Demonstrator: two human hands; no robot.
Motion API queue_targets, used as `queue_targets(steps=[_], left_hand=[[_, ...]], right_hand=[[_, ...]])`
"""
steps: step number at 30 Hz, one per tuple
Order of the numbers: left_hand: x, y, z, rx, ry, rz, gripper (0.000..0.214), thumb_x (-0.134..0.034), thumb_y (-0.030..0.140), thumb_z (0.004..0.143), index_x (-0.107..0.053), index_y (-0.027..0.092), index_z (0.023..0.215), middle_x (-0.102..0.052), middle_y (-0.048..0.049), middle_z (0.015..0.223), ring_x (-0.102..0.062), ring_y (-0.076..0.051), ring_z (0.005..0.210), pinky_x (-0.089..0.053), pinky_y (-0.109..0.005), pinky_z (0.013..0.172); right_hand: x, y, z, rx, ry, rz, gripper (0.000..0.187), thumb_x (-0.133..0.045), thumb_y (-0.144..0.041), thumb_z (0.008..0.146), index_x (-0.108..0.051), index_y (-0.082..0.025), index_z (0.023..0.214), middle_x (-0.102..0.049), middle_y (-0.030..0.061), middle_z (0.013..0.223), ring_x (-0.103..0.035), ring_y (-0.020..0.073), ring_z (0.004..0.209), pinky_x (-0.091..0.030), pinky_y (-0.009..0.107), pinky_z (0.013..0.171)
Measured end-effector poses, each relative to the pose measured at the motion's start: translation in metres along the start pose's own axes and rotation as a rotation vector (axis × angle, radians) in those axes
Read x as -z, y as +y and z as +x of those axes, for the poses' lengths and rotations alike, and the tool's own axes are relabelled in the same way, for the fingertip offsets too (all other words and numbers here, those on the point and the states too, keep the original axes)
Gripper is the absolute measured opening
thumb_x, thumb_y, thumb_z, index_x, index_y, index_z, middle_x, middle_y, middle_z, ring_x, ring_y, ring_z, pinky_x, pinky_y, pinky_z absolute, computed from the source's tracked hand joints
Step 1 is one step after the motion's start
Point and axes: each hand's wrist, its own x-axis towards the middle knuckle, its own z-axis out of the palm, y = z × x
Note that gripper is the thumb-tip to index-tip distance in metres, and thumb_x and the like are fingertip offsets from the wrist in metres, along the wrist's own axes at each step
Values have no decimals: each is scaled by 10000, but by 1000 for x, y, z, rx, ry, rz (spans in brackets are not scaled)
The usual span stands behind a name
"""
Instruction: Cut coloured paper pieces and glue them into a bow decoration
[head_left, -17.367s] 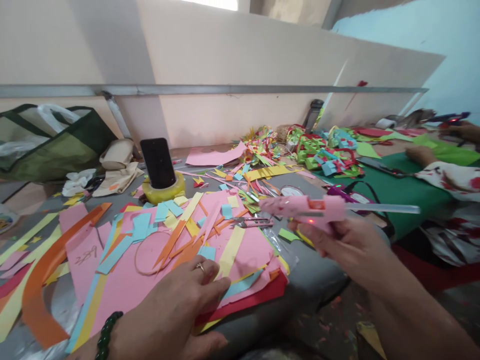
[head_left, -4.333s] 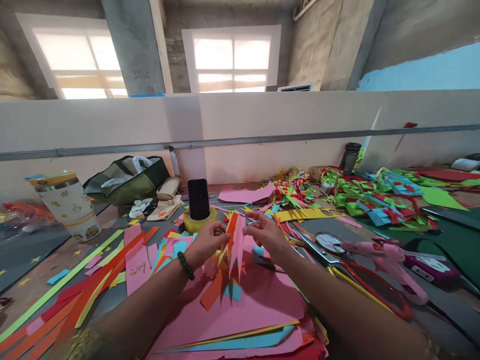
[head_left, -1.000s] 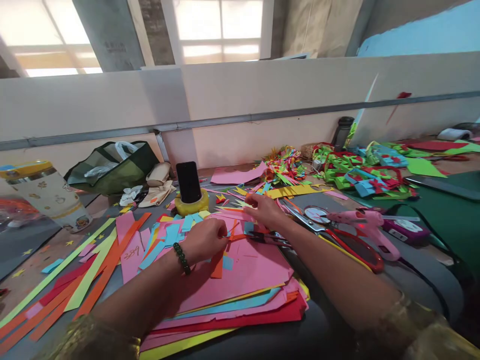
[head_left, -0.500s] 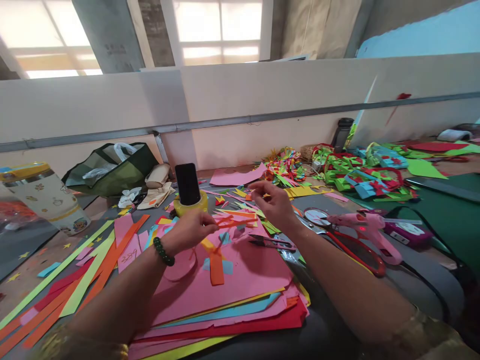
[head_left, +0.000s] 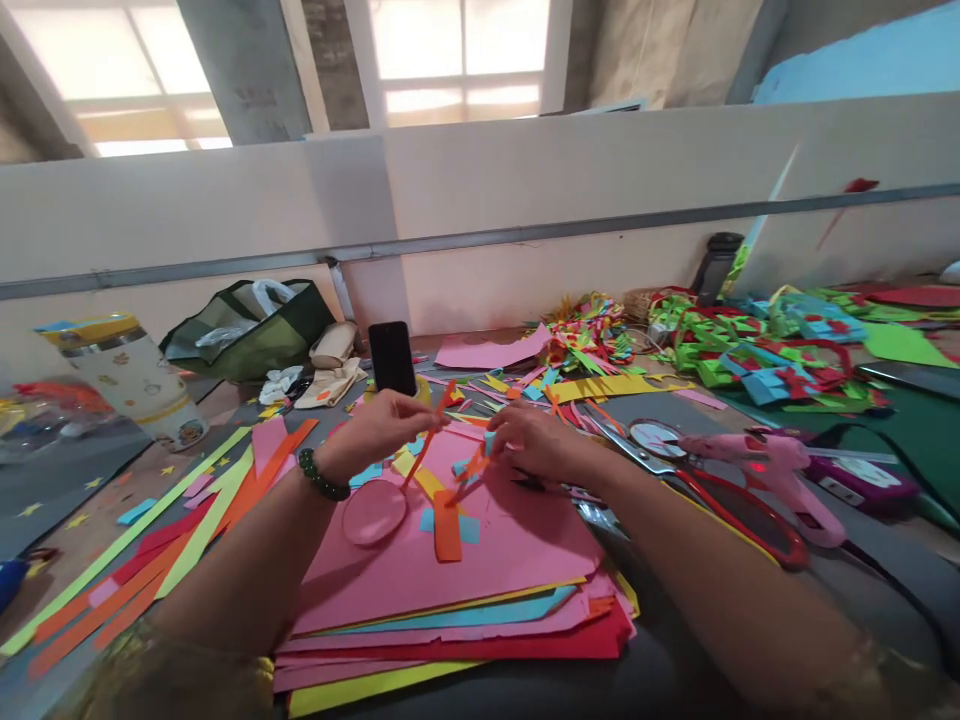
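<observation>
A narrow orange strip [head_left: 421,457] is slanting over a stack of coloured paper [head_left: 525,640], the left hand [head_left: 386,430] pinching it near its upper end, as I am watching remotely through the head camera. The strip's lower end is sitting near a thin, round hoop [head_left: 406,511]. The right hand [head_left: 538,441] is curving over orange and blue scraps [head_left: 476,464]; I cannot tell whether its fingertips are gripping any. An orange rectangle [head_left: 448,535] is lying across a pale blue slip [head_left: 470,530] on the smooth pink top sheet [head_left: 517,560]. On the bench [head_left: 885,542] to the right, metal scissors [head_left: 652,462] with red handles are resting near a pink glue gun [head_left: 780,462], its red light glowing, and a purple device [head_left: 862,480] bearing pale markings too blurred to read. At left, a tumbler [head_left: 131,385] is showing printed motifs.
</observation>
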Motion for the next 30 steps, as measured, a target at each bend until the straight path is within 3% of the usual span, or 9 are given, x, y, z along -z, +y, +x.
queue_targets(steps=[3, 5, 11, 16, 22, 26, 30], left_hand=[[18, 6, 0, -24, 164, -165, 243, -617, 337, 696, -752, 149, 768, -720, -57, 748, -504, -110, 568, -376, -211, 510], [28, 8, -2, -27, 211, -283, 232, -628, 327, 698, -742, 143, 780, -722, -67, 731, -474, -90, 527, -352, -198, 480], [28, 8, -2, 1, 196, -566, 259, -678, 343, 719, -712, 139, 874, -715, -65, 757, -445, -50, 486, -341, -162, 452], [14, 1, 3, -8, 178, -735, 242, -680, 307, 749, -702, 147, 929, -715, -55, 847, -503, -39, 538, -391, -141, 483], [-11, -9, 7, 78, 65, -844, 211, -674, 253, 755, -693, 110, 909, -686, -70, 826, -566, -61, 578, -448, -166, 538], [-30, -17, 9, 64, 35, -846, 268, -707, 315, 720, -689, 122, 905, -633, -32, 742, -556, -67, 595, -456, -178, 577], [-38, -17, 6, 45, 16, -788, 307, -675, 394, 745, -675, 149, 931, -557, 13, 671, -516, -61, 597, -428, -166, 574]], right_hand=[[11, -1, -3, 3, -38, 1, 256, -584, -56, 620, -735, -231, 730, -680, 54, 960, -605, 218, 906, -450, 327, 846], [18, -2, -4, -24, -6, 23, 305, -557, -66, 620, -732, -232, 808, -686, 42, 956, -608, 218, 919, -459, 319, 831], [15, 4, 3, -126, 372, 177, 187, -552, -227, 747, -689, -204, 872, -701, 28, 781, -625, 172, 689, -485, 287, 637], [13, -1, 4, -130, 559, 317, 163, -592, -317, 781, -671, -201, 863, -681, 34, 811, -625, 179, 754, -480, 287, 662], [-4, -22, 4, -138, 477, 452, 296, -418, -308, 893, -602, -189, 1093, -549, -15, 628, -521, 121, 580, -429, 251, 565], [-21, -40, 12, -172, 320, 625, 492, -648, -310, 753, -501, -186, 1206, -658, 59, 964, -596, 142, 708, -472, 268, 608], [-30, -46, 17, -254, 323, 783, 456, -700, -225, 681, -562, -164, 1112, -690, 18, 742, -640, 161, 674, -483, 287, 638]])
